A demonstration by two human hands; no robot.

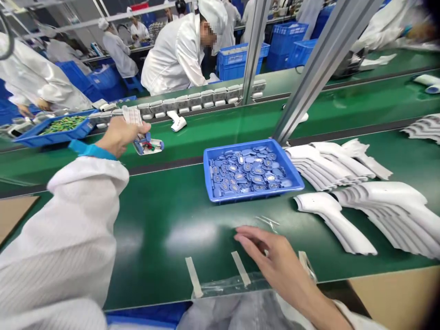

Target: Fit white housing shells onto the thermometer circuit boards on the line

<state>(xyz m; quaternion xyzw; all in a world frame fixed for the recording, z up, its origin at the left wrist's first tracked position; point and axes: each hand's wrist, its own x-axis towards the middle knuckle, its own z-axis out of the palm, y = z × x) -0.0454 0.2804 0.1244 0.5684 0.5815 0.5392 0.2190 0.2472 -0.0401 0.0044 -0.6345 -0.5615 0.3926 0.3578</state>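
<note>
My left hand [120, 134] reaches out over the green conveyor belt [220, 126] and is closed on a white housing part with blue and red bits inside [148, 145]. My right hand [271, 261] lies low over the green table [165, 229], fingers stretched out and flat, holding nothing. It is close to strips of tape [240, 268] that fix a clear plastic bag [233, 293] to the table's front edge. Thin clear scraps [268, 221] lie just beyond its fingertips.
A blue tray [292, 176] of several small blue parts stands mid-table. Stacks of white handle shells [360, 215] lie to its right. A metal post [309, 68] rises behind the tray. Other workers in white coats stand across the belt, beside a blue bin [30, 136].
</note>
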